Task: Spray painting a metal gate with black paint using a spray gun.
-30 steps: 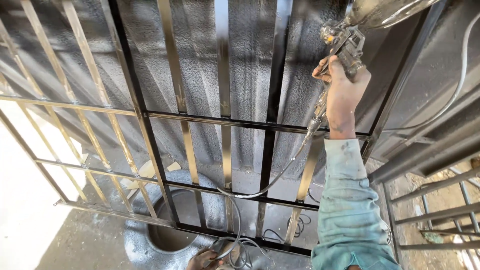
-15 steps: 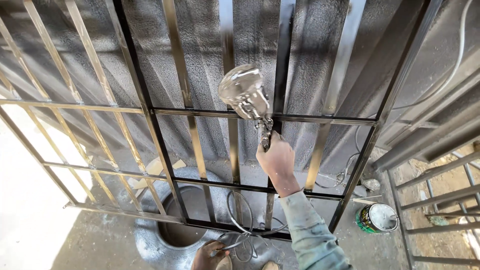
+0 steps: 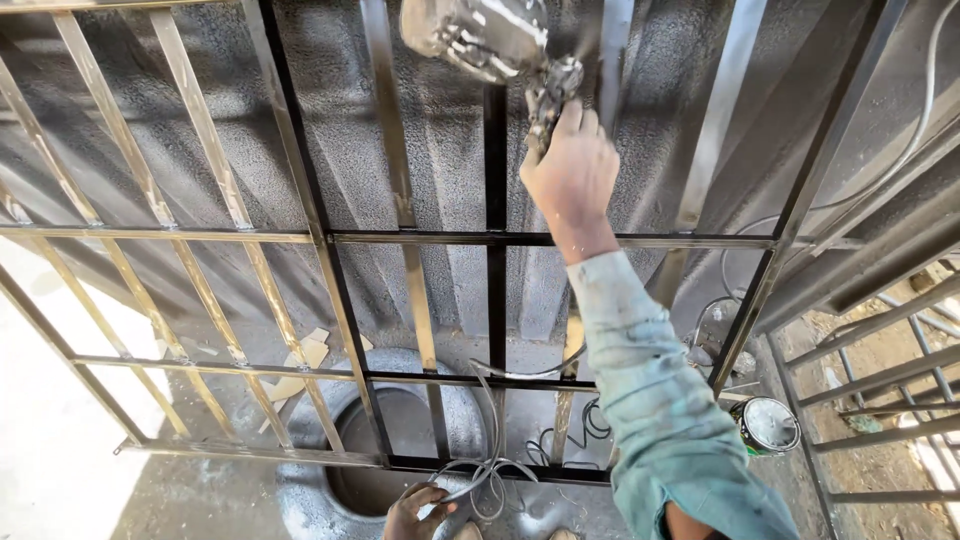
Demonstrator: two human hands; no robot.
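spray gun (image 3: 490, 45) | in right hand (image 3: 572, 175) grip, cup above | left hand (image 3: 415, 510) apparently holds hose (image 3: 485, 470)

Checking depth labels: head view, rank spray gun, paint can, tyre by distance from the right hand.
1. Spray gun: held in the right hand, top centre.
2. Paint can: lower right, on the ground.
3. Tyre: bottom left of centre, behind the grille.

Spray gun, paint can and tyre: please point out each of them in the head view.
spray gun (image 3: 480, 38), head view, on its shiny metal cup.
paint can (image 3: 770, 425), head view, on its round lid.
tyre (image 3: 300, 490), head view, on its grey sidewall at the lower left.
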